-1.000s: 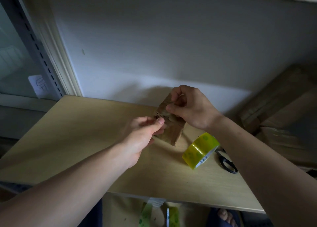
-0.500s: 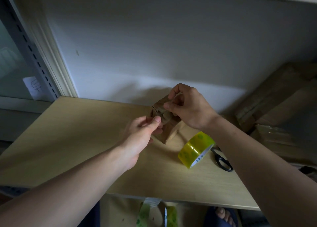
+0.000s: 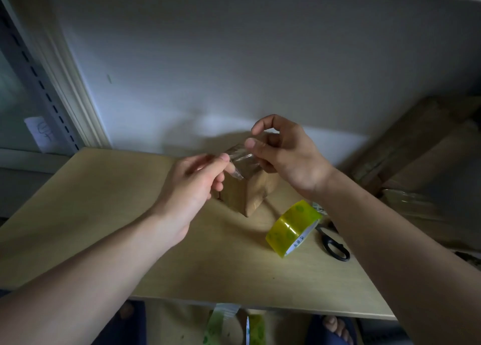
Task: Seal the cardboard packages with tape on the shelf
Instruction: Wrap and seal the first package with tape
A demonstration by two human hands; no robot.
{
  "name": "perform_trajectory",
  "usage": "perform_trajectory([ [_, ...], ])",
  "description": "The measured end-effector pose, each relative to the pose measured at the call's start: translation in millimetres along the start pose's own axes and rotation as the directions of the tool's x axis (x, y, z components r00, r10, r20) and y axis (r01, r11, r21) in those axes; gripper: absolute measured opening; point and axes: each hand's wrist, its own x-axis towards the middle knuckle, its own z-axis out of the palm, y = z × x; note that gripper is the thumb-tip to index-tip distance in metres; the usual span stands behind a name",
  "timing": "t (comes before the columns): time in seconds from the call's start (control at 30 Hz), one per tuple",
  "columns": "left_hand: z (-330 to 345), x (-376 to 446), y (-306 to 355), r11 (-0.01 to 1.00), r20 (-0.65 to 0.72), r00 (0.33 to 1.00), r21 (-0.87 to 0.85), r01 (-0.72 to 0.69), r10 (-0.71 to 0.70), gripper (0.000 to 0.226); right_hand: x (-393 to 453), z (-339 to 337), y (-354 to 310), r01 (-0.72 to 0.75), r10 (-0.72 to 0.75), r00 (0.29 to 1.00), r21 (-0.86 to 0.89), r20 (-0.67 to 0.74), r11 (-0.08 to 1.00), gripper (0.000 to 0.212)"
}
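1. Head view: a small cardboard package (image 3: pixel 246 196) stands on the wooden shelf (image 3: pixel 104 214), near the back wall. Its long axis is upright, and one vertical edge points toward the person.
2. Over the top of the package a strip of clear tape (image 3: pixel 240 159) is stretched; its long axis runs from left to right, and its left end hangs a little down beside the package.
3. The left hand (image 3: pixel 194 188) is at the left of the package and pinches the left end of the strip between thumb and fingers.
4. The right hand (image 3: pixel 283 152) is just above and to the right of the package; thumb and fingers pinch the right end of the strip, and the index finger is curled above.
5. A yellow tape roll (image 3: pixel 292 227) lies to the right of the package, toward the person. Its white inner core carries small printed characters, too small to read.
6. Black scissors (image 3: pixel 334 247) lie just right of the roll.
7. Far left of the package a white paper label (image 3: pixel 41 133) shows handwriting, not readable.
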Motion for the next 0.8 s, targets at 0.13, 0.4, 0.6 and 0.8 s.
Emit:
perform_trajectory([
  [0.13,-11.7,4.6,2.4,0.998,0.011,0.998,-0.001,0.057,-0.057,0.025,5.3,-1.8,-4.2,0.021,-0.03,0.995,-0.095,-0.095,0.995,0.016],
  [0.4,-8.8,8.2,3.1,0.989,-0.068,0.988,-0.067,0.131,-0.135,0.034,12.8,-9.0,-7.1,-0.044,0.04,0.986,-0.024,-0.162,0.999,0.019],
  [0.6,2.2,13.4,4.8,0.982,-0.097,0.977,-0.031,0.188,-0.19,0.067,18.0,9.2,-3.6,0.038,-0.081,0.989,-0.314,-0.125,0.949,0.021],
  [0.8,-3.0,39.1,-19.1,0.846,-0.029,0.953,0.469,-0.253,0.301,0.026,21.3,2.7,-10.0,-0.102,0.094,0.955,-0.016,-0.282,0.995,0.014],
])
